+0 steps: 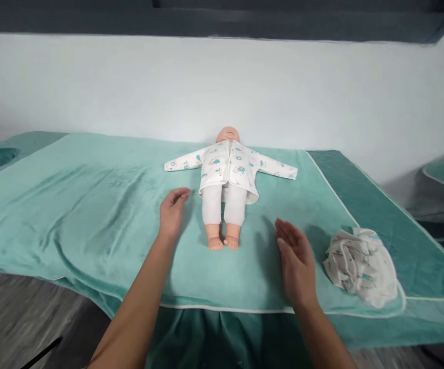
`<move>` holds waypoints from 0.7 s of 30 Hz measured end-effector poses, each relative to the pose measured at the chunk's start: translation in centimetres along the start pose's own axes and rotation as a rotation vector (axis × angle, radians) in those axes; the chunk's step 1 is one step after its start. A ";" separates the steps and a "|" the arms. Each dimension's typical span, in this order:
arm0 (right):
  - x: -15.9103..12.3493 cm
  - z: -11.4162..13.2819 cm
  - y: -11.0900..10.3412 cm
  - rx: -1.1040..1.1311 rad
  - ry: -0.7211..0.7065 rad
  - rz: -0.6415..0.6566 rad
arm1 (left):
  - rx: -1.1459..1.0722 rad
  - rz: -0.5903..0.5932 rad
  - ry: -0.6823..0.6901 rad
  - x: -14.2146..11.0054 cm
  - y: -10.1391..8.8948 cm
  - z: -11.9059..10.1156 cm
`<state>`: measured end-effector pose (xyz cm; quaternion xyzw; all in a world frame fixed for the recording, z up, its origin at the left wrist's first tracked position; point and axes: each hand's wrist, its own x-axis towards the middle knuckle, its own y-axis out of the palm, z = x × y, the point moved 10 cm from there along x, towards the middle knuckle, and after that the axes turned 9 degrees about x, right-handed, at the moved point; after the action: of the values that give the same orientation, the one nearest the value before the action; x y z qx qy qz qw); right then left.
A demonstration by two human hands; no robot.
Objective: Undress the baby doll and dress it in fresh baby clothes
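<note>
Head view shows your left hand [172,212] and right hand [296,261] empty, fingers [288,231] loosely released, either side of the doll [227,177] lying on the green blanket [129,220]; you seem between handlings, and touching it calls for reaching inward

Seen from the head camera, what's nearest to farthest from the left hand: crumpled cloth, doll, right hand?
1. Doll, just right of the left hand.
2. Right hand, past the doll.
3. Crumpled cloth, beyond the right hand.
</note>
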<state>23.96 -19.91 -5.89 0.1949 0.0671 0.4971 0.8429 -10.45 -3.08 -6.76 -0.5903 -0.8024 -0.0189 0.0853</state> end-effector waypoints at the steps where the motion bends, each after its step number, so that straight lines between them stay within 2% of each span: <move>1: -1.6 0.7 -0.7 -0.154 -0.010 0.029 | 0.063 0.048 0.017 -1.0 0.1 -0.2; 2: -2.9 1.8 -1.6 -0.318 -0.050 0.049 | 0.132 0.087 0.041 -2.0 0.1 -0.5; 4: -4.7 5.4 -3.8 -0.665 -0.259 0.036 | 0.263 0.147 0.101 -3.5 0.1 -1.0; 6: -5.6 9.4 -6.2 -0.960 -0.526 -0.067 | 0.345 0.215 0.150 -4.6 0.4 -1.4; 8: -4.9 11.6 -8.5 -1.178 -0.612 -0.163 | 0.372 0.295 0.182 -5.4 1.2 -1.8; 10: -2.9 12.2 -10.1 -1.308 -0.579 -0.173 | 0.350 0.349 0.195 -6.0 1.8 -2.2; 12: -0.8 12.1 -10.4 -1.392 -0.559 -0.125 | 0.304 0.373 0.188 -6.4 2.0 -2.6; 14: 1.5 11.0 -10.4 -1.481 -0.438 -0.070 | 0.266 0.395 0.172 -7.0 2.1 -2.8; 16: 3.3 10.0 -10.4 -1.574 -0.270 -0.070 | 0.264 0.411 0.158 -7.8 2.0 -2.8; 18: 4.4 9.6 -9.6 -1.657 -0.182 -0.059 | 0.272 0.425 0.150 -8.7 2.0 -2.7; 21: 4.7 8.8 -5.4 -1.619 -0.170 0.148 | 0.260 0.447 0.149 -9.8 2.1 -3.2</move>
<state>33.44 -20.46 0.41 -0.4333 -0.3901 0.4296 0.6896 -5.29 -12.11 -5.34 -0.7338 -0.6395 0.0601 0.2212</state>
